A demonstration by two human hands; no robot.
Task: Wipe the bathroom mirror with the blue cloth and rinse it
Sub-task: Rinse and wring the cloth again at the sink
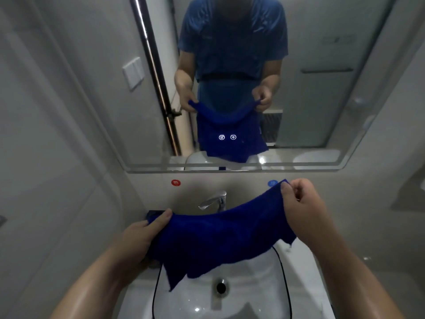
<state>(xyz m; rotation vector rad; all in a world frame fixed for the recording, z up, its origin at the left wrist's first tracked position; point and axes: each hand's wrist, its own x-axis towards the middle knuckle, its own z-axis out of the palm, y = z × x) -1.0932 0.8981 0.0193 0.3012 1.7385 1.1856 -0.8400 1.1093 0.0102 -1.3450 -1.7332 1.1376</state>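
head view, a person at a bathroom basin. the blue cloth (220, 240) is held spread between both hands, above the white sink (230, 302) and just in front of the tap (213, 200); it touches neither the mirror (230, 77) nor, as far as can be told, the basin. the left hand (138, 236) holds the cloth's left edge, fingers (161, 218) closed over the fabric with the thumb side hidden beneath it. the right hand (303, 206) is raised higher and pinches the upper right corner between thumb and curled fingers (286, 187), so the cloth sags in a slanted sheet with two loose corners hanging toward the drain (221, 287). the mirror shows the same pose in reflection, with two small lit icons (227, 137) near its lower edge. red (176, 182) and blue (272, 183) round markers sit on the wall below the mirror, either side of the tap. no water is seen running.

judgement: the cloth is being opened out or arranged; whether the wiping is yet to begin or the rinse is at hand cannot be told from this view. if wiping is next, the cloth wants gathering into one hand as a flat pad and lifting to the glass; if rinsing, one hand must let go to open the tap.
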